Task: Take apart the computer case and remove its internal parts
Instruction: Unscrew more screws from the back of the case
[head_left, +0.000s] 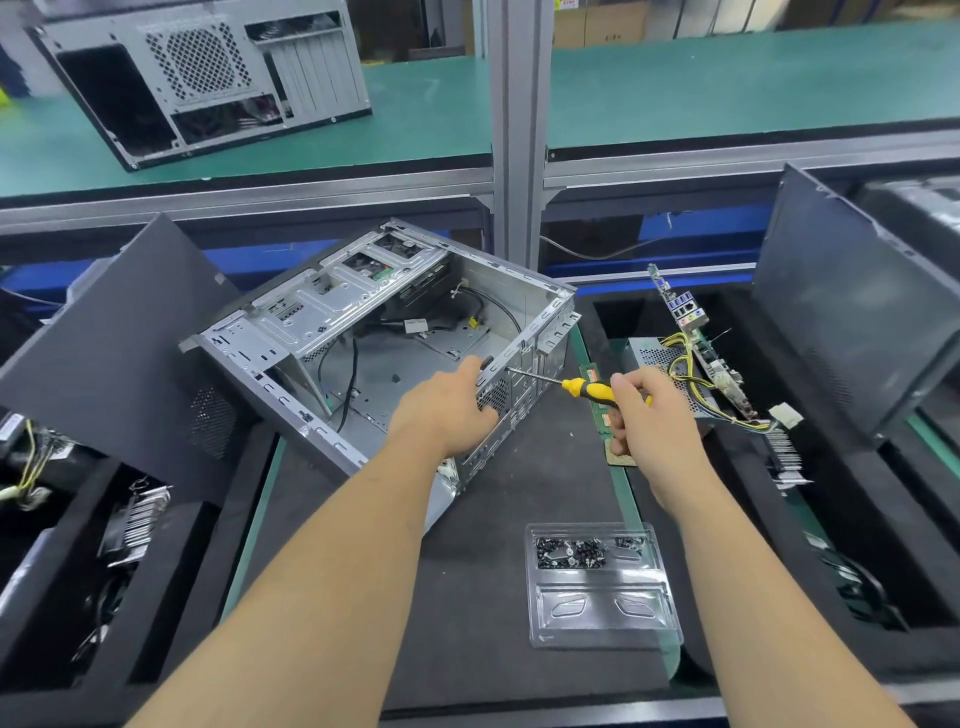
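Bare sheet steel is what I'm working on: the computer case (363, 332) lies on its side on the dark mat (493, 519), open face up, turned at an angle so its rear panel faces me. That angle, I judge, is there to give the tool a straight run at the back wall. Inside, the motherboard bay looks cleared; only loose black cables (348, 374) and the drive cage (332, 296) at the far end remain.

My left hand (447, 410) grips the top edge of the rear panel, fingers curled over it, bracing the case so it won't slide under pressure. My right hand (649, 415) is closed around the yellow-and-black screwdriver (587, 387), whose tip sits at the rear panel just beside my left fingers, presumably on a screw I can't make out.

Nearer to me, a clear plastic tray (602, 587) holds the removed screws (576, 552) within easy reach. To the right, a bin holds the motherboard (701, 343) standing on edge against a power supply (660, 358) with its wires. A black side panel (130, 353) leans at the left.
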